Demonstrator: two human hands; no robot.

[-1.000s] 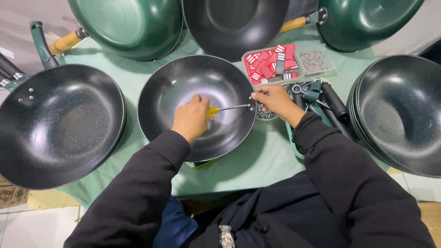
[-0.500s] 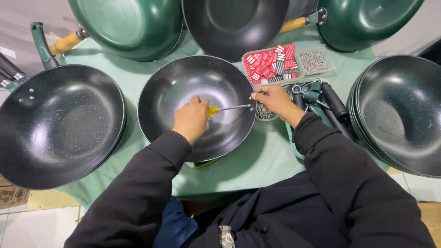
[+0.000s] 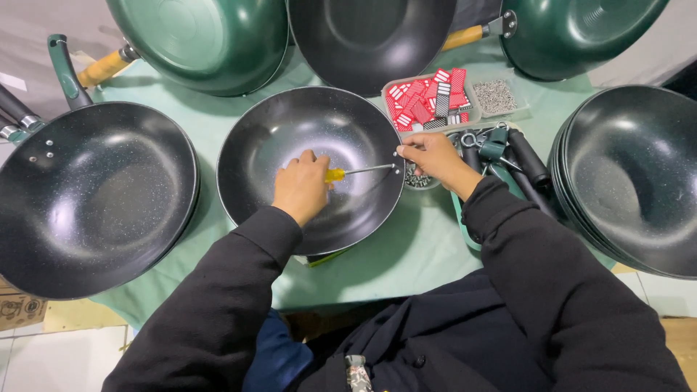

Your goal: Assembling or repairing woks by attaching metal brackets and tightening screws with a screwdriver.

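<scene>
While left hand fingers clamp yellow screwdriver — right hand fingers pinch black speckled wok rim.

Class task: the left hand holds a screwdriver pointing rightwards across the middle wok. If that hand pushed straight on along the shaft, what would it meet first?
Probably the wok's right rim, where the screwdriver in the left hand already ends, with the right hand just outside; depth is unclear.
</scene>
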